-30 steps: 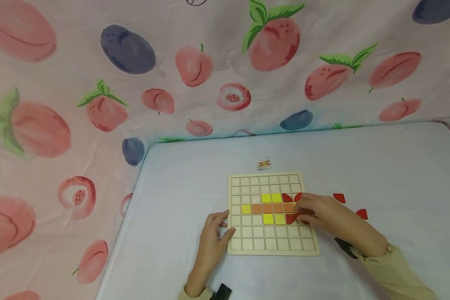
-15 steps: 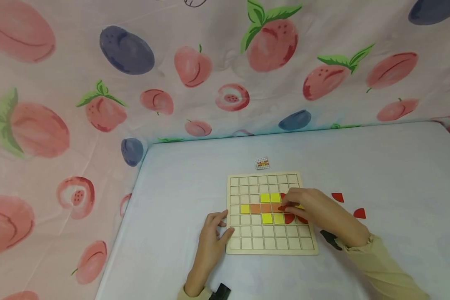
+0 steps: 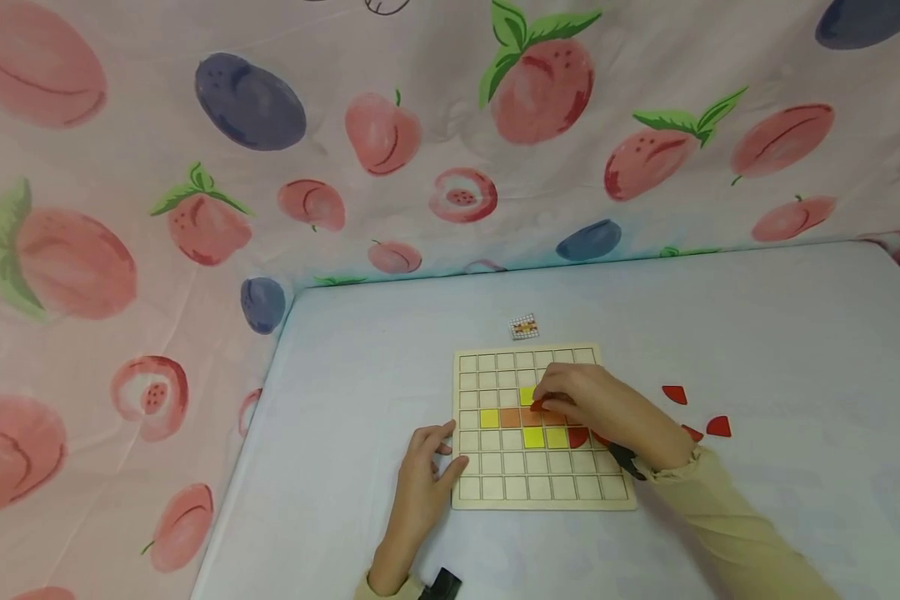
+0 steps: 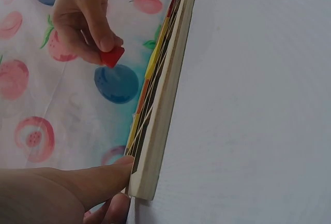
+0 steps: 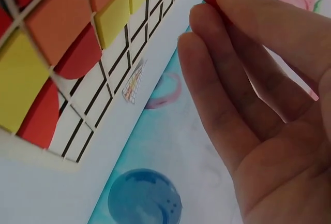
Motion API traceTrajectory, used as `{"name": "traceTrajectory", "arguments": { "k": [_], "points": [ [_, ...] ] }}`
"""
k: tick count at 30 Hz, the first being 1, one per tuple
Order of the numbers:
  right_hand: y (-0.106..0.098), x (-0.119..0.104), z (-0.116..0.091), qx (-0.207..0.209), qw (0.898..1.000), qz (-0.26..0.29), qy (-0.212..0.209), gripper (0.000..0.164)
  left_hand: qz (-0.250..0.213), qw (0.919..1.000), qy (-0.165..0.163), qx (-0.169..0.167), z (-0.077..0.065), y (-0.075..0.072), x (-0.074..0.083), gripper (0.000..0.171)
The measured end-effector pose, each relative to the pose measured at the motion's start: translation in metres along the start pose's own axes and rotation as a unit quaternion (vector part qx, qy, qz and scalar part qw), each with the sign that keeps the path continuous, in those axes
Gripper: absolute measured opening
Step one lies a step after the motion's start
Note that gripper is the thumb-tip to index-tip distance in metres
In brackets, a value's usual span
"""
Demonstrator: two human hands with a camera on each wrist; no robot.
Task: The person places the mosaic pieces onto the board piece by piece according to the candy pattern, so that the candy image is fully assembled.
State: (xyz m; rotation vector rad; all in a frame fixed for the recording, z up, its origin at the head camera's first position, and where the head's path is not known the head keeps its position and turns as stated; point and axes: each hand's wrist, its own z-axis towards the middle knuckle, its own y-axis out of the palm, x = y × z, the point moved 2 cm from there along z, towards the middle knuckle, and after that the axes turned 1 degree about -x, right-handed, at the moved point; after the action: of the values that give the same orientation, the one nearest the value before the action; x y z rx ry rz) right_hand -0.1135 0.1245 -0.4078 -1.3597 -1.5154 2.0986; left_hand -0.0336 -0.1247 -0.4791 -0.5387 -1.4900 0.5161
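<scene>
Head view: my right hand point(image 3: 592, 402) grips a red tile point(image 3: 537, 406) between thumb and fingertips. The tile appears over the middle of the gridded wooden board point(image 3: 517, 487), and the left wrist view shows it raised off the surface, not touching. My grip covers part of the tile; its full outline cannot be told.

My left hand point(image 3: 423, 471) is loosely extended, its thumb and forefinger touching the board at its left edge.

The board lies flat on the white desk point(image 3: 345, 417). Tiles noted in its cells: one yellow tile point(image 3: 489, 418) at the left end of a row, orange tiles point(image 3: 510, 418) next to it in the same row, and further yellow and red ones in the rows above and below. My right hand and forearm conceal some cells in the head view. The right wrist view shows red tiles with rounded edges beside yellow ones.

Just beyond the board's far edge lies a small printed card point(image 3: 525, 327) bearing a coloured grid pattern. Loose red pieces point(image 3: 718, 426) lie on the desk to the right of the board, one partly behind my sleeve point(image 3: 727, 508). Fruit-patterned fabric point(image 3: 420, 50) hangs behind the desk.
</scene>
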Motion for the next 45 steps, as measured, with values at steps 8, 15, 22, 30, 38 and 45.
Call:
{"name": "traceTrajectory", "arguments": {
  "k": [8, 15, 22, 30, 38, 45],
  "points": [
    [0.007, -0.003, 0.018, 0.006, 1.0, -0.004, -0.006, 0.01, -0.005, 1.0, 0.001, -0.002, -0.001, -0.002, 0.0, 0.049],
    [0.011, -0.006, 0.036, -0.005, 0.999, -0.024, -0.026, 0.006, -0.003, 1.0, 0.001, -0.004, 0.0, -0.002, -0.001, 0.049],
    [0.017, -0.007, 0.047, -0.02, 0.999, -0.014, -0.038, 0.007, -0.005, 1.0, 0.0, -0.003, 0.0, -0.002, -0.002, 0.048],
    [0.024, -0.003, 0.053, -0.042, 0.998, -0.032, -0.035, 0.007, -0.014, 0.9999, 0.002, -0.005, -0.001, -0.001, -0.002, 0.048],
    [0.029, -0.001, 0.057, -0.044, 0.998, -0.045, -0.003, 0.007, -0.007, 1.0, 0.0, -0.003, 0.0, 0.001, -0.003, 0.048],
    [0.031, -0.001, 0.058, -0.044, 0.997, -0.065, 0.01, 0.005, -0.008, 1.0, -0.002, -0.002, 0.0, 0.001, -0.004, 0.048]
  ]
}}
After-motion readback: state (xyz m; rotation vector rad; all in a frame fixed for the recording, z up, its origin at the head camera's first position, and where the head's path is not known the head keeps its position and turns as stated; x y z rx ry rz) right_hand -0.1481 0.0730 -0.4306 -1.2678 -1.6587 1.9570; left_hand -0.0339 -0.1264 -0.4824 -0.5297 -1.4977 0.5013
